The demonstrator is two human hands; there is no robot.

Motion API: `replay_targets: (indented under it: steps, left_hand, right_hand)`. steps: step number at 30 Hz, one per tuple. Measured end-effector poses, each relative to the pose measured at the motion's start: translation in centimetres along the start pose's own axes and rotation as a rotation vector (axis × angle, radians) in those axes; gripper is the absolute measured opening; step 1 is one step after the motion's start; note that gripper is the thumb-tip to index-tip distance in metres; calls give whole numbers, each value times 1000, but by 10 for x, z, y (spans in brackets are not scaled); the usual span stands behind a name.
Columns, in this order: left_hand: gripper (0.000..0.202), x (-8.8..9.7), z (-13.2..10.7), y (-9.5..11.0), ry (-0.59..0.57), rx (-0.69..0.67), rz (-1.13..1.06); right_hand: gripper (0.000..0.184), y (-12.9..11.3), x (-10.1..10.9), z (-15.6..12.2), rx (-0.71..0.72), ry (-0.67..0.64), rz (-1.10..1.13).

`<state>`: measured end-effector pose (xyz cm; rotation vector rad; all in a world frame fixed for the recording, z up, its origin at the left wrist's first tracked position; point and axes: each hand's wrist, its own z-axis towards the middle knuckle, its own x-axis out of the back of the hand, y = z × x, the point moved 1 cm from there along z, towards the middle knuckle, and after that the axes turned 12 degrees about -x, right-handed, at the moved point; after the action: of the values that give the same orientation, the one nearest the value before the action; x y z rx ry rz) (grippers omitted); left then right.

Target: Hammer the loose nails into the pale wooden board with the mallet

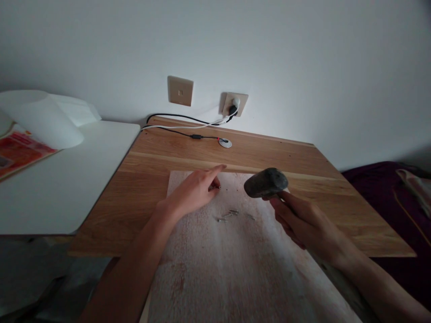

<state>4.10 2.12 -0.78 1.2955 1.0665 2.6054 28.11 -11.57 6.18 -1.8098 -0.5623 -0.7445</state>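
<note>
On the pale board [235, 269], the left hand [193, 193] rests with its index finger stretched forward. Thumb and the other fingers are narrowed to a pinch on a small dark nail [217, 186] at the board's far end. It is too small to tell whether it stands upright.

To the right of that pinch, near but apart, hangs one hammer [266, 181]. Its dark, rounded head is just above the board and points toward the left hand. The right hand [303, 222] is wrapped tight around the handle, which is hidden inside the fist; only the head shows.

Between the two hands, a little nearer the person, loose nails [229, 214] lie scattered on the board. There are four or so, though blur keeps the count from being sure.

The board lies on a wooden table [134, 193], overhanging its near edge. At the table's far side three cables [182, 130] run along the top, two black and one white, up to a socket [235, 104] on the wall. A small white disc [225, 143] sits at the end of one black cable. Left of the socket is one blank wall plate [180, 91], so there are two fittings in all.

Against the table's left side stands a white table [67, 179], bearing a red printed sheet [16, 152] whose writing cannot be read. White foam [43, 119] is curled over that sheet. At the right edge lies dark purple cloth [380, 179].

No brand or label can be made out on the hammer or the board.
</note>
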Motion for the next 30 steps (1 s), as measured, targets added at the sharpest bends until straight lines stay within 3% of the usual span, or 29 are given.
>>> replay_targets:
  steps: [4, 7, 11, 15, 17, 22, 27, 30]
  left_hand:
    - [68, 0, 0, 0, 10, -18, 2]
    - [68, 0, 0, 1, 6, -16, -2]
    - [78, 0, 0, 1, 5, 18, 10]
    - [82, 0, 0, 1, -2, 29, 21]
    - [83, 0, 0, 1, -5, 32, 11]
    - [82, 1, -2, 0, 7, 17, -11]
    - [82, 1, -4, -1, 18, -8, -15]
    - [87, 1, -4, 0, 1, -8, -22]
  right_hand:
    - [39, -38, 0, 7, 150, 15, 3]
    - [35, -51, -13, 16, 240, 41, -84]
    - [33, -42, -26, 22, 205, -31, -134]
    - [48, -32, -7, 11, -7, 6, 84]
    - [50, -33, 4, 5, -44, -3, 102]
    - [41, -48, 6, 2, 109, 17, -54]
    - [35, -57, -13, 11, 206, 66, -136]
    - [30, -50, -26, 17, 230, 5, -206]
